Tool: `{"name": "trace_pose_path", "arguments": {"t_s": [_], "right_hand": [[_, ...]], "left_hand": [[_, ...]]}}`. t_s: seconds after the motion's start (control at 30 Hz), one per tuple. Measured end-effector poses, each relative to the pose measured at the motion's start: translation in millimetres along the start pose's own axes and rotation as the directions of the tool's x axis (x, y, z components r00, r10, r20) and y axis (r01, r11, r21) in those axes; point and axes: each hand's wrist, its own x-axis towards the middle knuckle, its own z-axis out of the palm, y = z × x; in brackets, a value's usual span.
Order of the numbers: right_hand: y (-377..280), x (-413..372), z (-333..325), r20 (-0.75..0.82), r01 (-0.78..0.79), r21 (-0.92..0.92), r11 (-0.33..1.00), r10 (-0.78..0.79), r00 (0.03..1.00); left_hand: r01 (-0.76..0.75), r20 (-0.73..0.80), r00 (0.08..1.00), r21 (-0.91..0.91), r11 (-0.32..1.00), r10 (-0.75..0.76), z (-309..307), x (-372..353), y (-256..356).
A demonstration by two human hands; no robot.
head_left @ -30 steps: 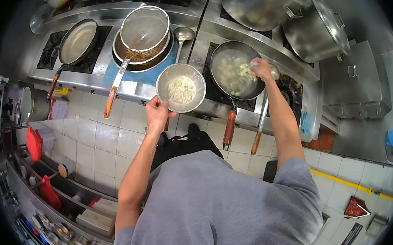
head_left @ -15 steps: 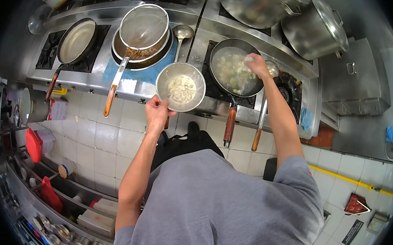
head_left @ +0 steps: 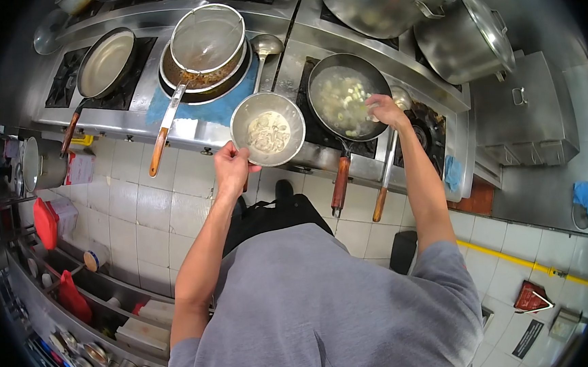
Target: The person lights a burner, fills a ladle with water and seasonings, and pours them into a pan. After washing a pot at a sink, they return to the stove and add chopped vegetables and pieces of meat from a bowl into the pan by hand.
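Observation:
My left hand (head_left: 232, 166) grips the near-left rim of a metal bowl (head_left: 294, 141) and holds it in front of the stove edge. Pale, wet-looking pieces (head_left: 268, 132) lie in the bowl. Over the right side of a dark frying pan (head_left: 324, 111) is my right hand (head_left: 387, 111), its fingers drawn together; what is between them I cannot make out. Cloudy liquid with pale and light green chunks (head_left: 346, 96) fills the pan. The pan's wooden handle (head_left: 340, 187) points toward me. Just right of my right hand rests a ladle (head_left: 401, 98), partly hidden by the hand and forearm.
A mesh strainer (head_left: 207, 38) sits over a pot on a blue cloth (head_left: 159, 112). Beside it lies another ladle (head_left: 267, 45). A second frying pan (head_left: 107, 63) stands on the left burner. Large lidded pots (head_left: 465, 42) stand at the back right.
My right hand has moved down along the pan's right side, and the chunks in the liquid have shifted. The left hand still holds the bowl. The whole view has shifted slightly.

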Motion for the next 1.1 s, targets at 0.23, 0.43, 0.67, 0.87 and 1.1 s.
{"name": "trace_pose_path", "arguments": {"t_s": [0.23, 0.43, 0.67, 0.87, 1.1], "right_hand": [[-32.7, -16.2, 22.4, -0.011, 0.069, 0.089, 0.994, -0.068, 0.998], [-41.1, 7.8, 44.2, -0.134, 0.101, 0.128, 0.987, -0.084, 0.987], [-50.7, 23.0, 48.7, -0.184, 0.134, 0.210, 0.968, -0.095, 0.978], [-78.5, -6.1, 43.4, -0.059, 0.050, 0.100, 0.994, -0.045, 0.997], [-41.4, -12.6, 52.0, 0.023, 0.187, 0.091, 0.978, -0.190, 0.982]], "left_hand": [[0.010, 0.014, 1.000, -0.004, 1.000, -0.010, -1.2, 1.9, -5.3], [0.011, 0.004, 1.000, -0.003, 1.000, -0.011, -4.4, 0.7, -2.4], [0.001, -0.008, 1.000, -0.017, 1.000, -0.001, -10.7, -2.1, 1.1], [-0.001, -0.006, 1.000, -0.030, 1.000, 0.001, -14.1, -3.8, -0.1], [-0.008, -0.005, 1.000, -0.020, 1.000, 0.008, -11.0, -2.0, -0.2]]}}
